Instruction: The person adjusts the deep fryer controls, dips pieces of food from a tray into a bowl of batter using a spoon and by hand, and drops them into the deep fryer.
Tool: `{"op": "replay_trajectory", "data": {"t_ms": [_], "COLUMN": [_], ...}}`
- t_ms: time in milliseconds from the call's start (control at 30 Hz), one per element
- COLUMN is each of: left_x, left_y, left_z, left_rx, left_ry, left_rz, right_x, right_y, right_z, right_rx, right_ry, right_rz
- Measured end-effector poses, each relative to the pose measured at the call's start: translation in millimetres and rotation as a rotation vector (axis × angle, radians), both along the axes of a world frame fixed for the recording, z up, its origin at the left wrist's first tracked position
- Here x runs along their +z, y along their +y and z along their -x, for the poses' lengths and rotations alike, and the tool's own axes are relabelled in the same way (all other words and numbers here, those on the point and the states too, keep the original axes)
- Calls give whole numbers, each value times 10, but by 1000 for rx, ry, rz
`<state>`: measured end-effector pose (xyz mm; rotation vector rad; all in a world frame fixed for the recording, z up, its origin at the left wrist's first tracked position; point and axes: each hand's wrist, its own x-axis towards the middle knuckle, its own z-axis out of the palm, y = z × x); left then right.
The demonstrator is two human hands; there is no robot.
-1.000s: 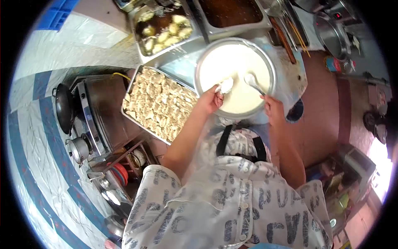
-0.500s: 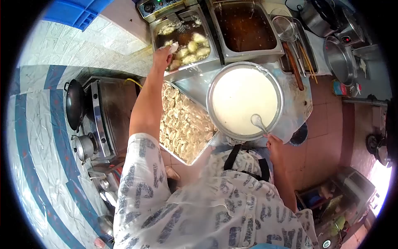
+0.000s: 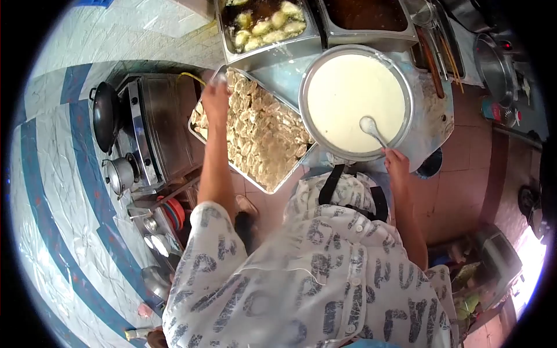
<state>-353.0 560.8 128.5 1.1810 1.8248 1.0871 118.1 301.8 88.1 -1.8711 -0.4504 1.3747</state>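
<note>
My left hand is over the upper left corner of a metal tray filled with brownish pieces. Its fingers are blurred, and whether they hold a piece is unclear. My right hand is closed on the handle of a metal spoon, whose bowl rests in pale batter. The batter fills a large round metal bowl to the right of the tray. Above the tray, pale battered pieces float in dark oil in a fryer.
A second fryer with dark liquid stands behind the bowl. At the back right lie tongs and sticks. A black wok and a lidded pot sit by a stove on the left. A blue bucket is below right.
My left hand went from the bowl to the fryer with a battered piece, then came back over the tray without it. My right hand keeps the spoon in the batter. The view has shifted.
</note>
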Motion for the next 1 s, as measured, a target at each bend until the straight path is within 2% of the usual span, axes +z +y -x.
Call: {"op": "replay_trajectory", "data": {"t_ms": [67,133,200,267,300,400,500,600,900,1000], "left_x": [-335,-467,-692,-429,-767,-774,-938,-1086,-928,-752], "left_y": [-574,-1051,-1423,-1570,-1680,-1718,-1717,-1708,-1835,-1714], "left_z": [56,-17,-55,-344,-243,-384,-363,-348,-515,-551], "left_rx": [-27,-83,-167,-175,-210,-245,-255,-264,-344,-412], "left_ry": [-25,350,380,448,606,708,647,692,720,675], "left_rz": [26,128,190,420,294,393,464,480,214,474], "right_x": [97,167,156,124,95,31,43,-39,-39,-12], "right_y": [83,164,176,156,136,96,19,-62,-153,-123], "right_z": [82,137,158,139,132,133,161,133,115,115], "right_rx": [23,44,73,110,116,122,107,121,100,90], "right_ry": [17,-7,-15,-6,-15,-51,-86,-92,-52,-50], "right_rz": [-16,7,9,-12,-11,6,43,15,-37,-69]}}
